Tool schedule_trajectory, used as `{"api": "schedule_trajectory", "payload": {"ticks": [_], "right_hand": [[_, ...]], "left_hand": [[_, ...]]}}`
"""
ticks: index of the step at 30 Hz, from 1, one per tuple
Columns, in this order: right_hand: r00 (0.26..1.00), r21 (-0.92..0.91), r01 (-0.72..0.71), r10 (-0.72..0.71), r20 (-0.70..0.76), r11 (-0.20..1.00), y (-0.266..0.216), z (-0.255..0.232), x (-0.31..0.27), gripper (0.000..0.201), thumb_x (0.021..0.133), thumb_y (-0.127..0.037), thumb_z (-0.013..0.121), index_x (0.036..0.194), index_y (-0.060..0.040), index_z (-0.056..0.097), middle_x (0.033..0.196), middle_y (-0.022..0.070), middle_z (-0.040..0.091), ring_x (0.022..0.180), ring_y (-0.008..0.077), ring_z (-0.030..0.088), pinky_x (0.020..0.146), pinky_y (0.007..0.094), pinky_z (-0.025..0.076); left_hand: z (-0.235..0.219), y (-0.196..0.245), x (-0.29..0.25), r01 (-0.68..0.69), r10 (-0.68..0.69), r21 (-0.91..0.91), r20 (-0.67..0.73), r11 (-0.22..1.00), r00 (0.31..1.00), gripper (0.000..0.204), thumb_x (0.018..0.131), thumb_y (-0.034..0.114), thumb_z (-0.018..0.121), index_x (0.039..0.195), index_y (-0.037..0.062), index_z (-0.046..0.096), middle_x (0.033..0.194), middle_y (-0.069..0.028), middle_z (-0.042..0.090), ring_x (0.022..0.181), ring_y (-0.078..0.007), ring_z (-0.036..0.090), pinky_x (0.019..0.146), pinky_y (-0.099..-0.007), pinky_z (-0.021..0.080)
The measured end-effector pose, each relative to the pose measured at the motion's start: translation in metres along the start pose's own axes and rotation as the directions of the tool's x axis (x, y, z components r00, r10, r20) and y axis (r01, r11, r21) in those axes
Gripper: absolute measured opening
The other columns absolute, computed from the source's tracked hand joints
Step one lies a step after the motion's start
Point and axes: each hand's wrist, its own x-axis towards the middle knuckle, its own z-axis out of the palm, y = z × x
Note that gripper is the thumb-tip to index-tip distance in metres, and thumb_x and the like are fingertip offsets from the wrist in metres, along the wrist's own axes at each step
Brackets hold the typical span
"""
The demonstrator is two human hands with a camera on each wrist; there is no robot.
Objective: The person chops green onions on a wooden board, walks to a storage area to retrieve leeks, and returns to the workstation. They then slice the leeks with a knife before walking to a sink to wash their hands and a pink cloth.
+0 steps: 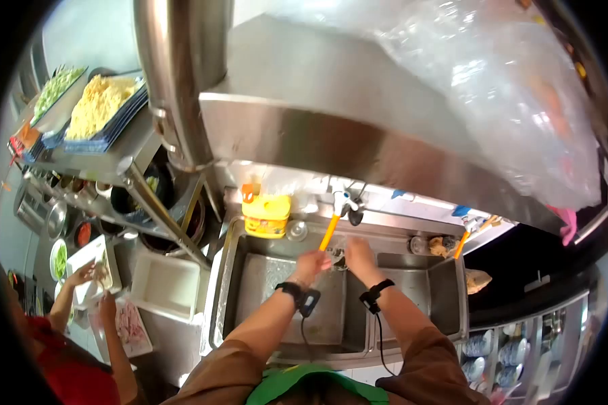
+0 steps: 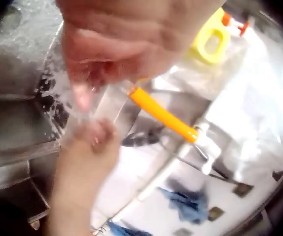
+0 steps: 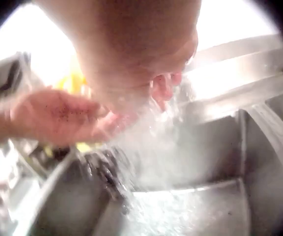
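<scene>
Both bare hands are wet and close together under running water from an orange hose [image 1: 329, 233] on a white-handled tap [image 1: 342, 201]. In the right wrist view the left hand [image 3: 58, 118] lies palm up, its fingers stretched toward the other hand. The right hand [image 3: 136, 73] overlaps them from above, fingers bent a little, with water running off the tips. From the head, the left hand [image 1: 311, 265] is beside the hose end and the right hand [image 1: 360, 256] just right of it, blurred. A dark streak shows amid the splash below them.
A steel sink [image 1: 373, 297] with two basins lies under the hands. Behind it stand a yellow jug [image 1: 267, 216] and a glass jar [image 1: 296, 231]. A steel shelf [image 1: 331, 142] overhangs the back. At left, another person in a red shirt [image 1: 61, 364] works over white trays [image 1: 165, 283].
</scene>
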Motion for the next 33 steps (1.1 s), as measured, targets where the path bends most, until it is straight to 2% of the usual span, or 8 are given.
{"api": "schedule_trajectory", "payload": {"ticks": [3, 5, 11, 16, 21, 26, 30, 33], "right_hand": [[0.879, 0.512, 0.154, 0.12, -0.461, 0.845, -0.014, -0.05, 0.047, 0.019, 0.094, -0.015, 0.062, 0.106, -0.0003, 0.06, 0.094, 0.0215, 0.064, 0.086, 0.0448, 0.062, 0.072, 0.0506, 0.051], [0.978, -0.102, 0.189, -0.197, -0.075, 0.977, -0.037, -0.101, 0.053, 0.02, 0.09, -0.014, 0.065, 0.104, 0.0002, 0.061, 0.097, 0.0212, 0.066, 0.086, 0.0422, 0.065, 0.072, 0.0489, 0.053], [0.933, -0.108, -0.286, 0.251, -0.257, 0.952, -0.089, -0.059, 0.091, 0.03, 0.085, -0.014, 0.063, 0.109, 0.0051, 0.062, 0.087, 0.0174, 0.071, 0.078, 0.0338, 0.071, 0.062, 0.0477, 0.054], [0.986, 0.565, -0.167, 0.144, 0.084, 0.808, -0.063, -0.076, 0.057, 0.024, 0.094, -0.02, 0.059, 0.111, -0.0037, 0.066, 0.089, 0.0178, 0.072, 0.077, 0.0301, 0.071, 0.066, 0.0451, 0.055], [0.955, -0.465, -0.052, 0.18, 0.236, 0.884, -0.001, -0.086, -0.109, 0.036, 0.097, -0.032, 0.06, 0.126, -0.012, 0.067, 0.134, 0.0193, 0.059, 0.121, 0.0278, 0.059, 0.098, 0.0441, 0.048], [0.983, 0.438, 0.09, -0.009, -0.183, 0.894, 0.029, -0.323, -0.189, 0.018, 0.097, -0.022, 0.059, 0.101, -0.0046, 0.063, 0.09, 0.0191, 0.067, 0.086, 0.0366, 0.067, 0.076, 0.0431, 0.054], [0.396, -0.189, 0.027, -0.184, -0.9, 0.982, 0.062, -0.476, -0.197, 0.011, 0.091, -0.012, 0.068, 0.098, -0.0055, 0.063, 0.085, 0.0107, 0.066, 0.075, 0.0296, 0.065, 0.067, 0.0405, 0.053], [0.379, -0.5, -0.06, -0.444, -0.812, 0.864, 0.133, -0.541, -0.146, 0.038, 0.093, -0.031, 0.07, 0.112, 0.0019, 0.064, 0.096, 0.0171, 0.067, 0.085, 0.0312, 0.064, 0.079, 0.0407, 0.05]], "left_hand": [[-0.042, -0.001, 0.019, -0.092, 0.099, 0.219, -0.019, 0.971, 0.995, 0.013, 0.095, 0.013, 0.053, 0.089, 0.01, 0.064, 0.066, 0.0012, 0.053, 0.052, -0.0131, 0.05, 0.046, -0.0298, 0.039], [-0.034, 0.014, -0.013, -0.087, 0.09, 0.166, -0.006, 0.982, 0.996, 0.016, 0.094, 0.015, 0.053, 0.079, 0.0158, 0.056, 0.059, 0.003, 0.045, 0.044, -0.011, 0.039, 0.039, -0.0281, 0.027], [-0.029, 0.013, -0.037, 0.014, 0.014, 0.211, -0.129, 0.977, 0.991, 0.021, 0.096, 0.023, 0.062, 0.079, 0.0188, 0.051, 0.057, 0.0048, 0.038, 0.039, -0.0097, 0.034, 0.035, -0.027, 0.024], [-0.059, -0.042, -0.006, -0.019, 0.045, 0.365, -0.061, 0.931, 0.997, 0.017, 0.091, 0.015, 0.069, 0.102, 0.0134, 0.056, 0.06, 0.0023, 0.046, 0.038, -0.0128, 0.041, 0.033, -0.0293, 0.03], [-0.087, -0.07, -0.029, -0.042, 0.096, 0.983, 0.06, -0.178, 0.994, 0.09, 0.081, 0.032, 0.077, 0.156, 0.0117, 0.031, 0.132, -0.0326, 0.059, 0.129, -0.0396, 0.055, 0.107, -0.0431, 0.045], [-0.096, -0.075, -0.005, -0.396, -0.057, 0.913, 0.393, -0.095, 0.918, 0.059, 0.084, 0.048, 0.073, 0.125, 0.0054, 0.067, 0.123, -0.0192, 0.068, 0.116, -0.0348, 0.064, 0.102, -0.0408, 0.05], [-0.019, -0.086, -0.027, -0.4, 0.089, 0.916, 0.396, 0.028, 0.914, 0.049, 0.087, 0.046, 0.071, 0.111, 0.0038, 0.072, 0.11, -0.0197, 0.072, 0.106, -0.0324, 0.068, 0.094, -0.0406, 0.053], [0.066, -0.098, -0.05, -0.488, 0.061, 0.855, 0.486, 0.173, 0.872, 0.029, 0.097, 0.027, 0.063, 0.112, 0.0035, 0.069, 0.109, -0.0138, 0.072, 0.105, -0.0276, 0.067, 0.091, -0.0385, 0.053]]}}
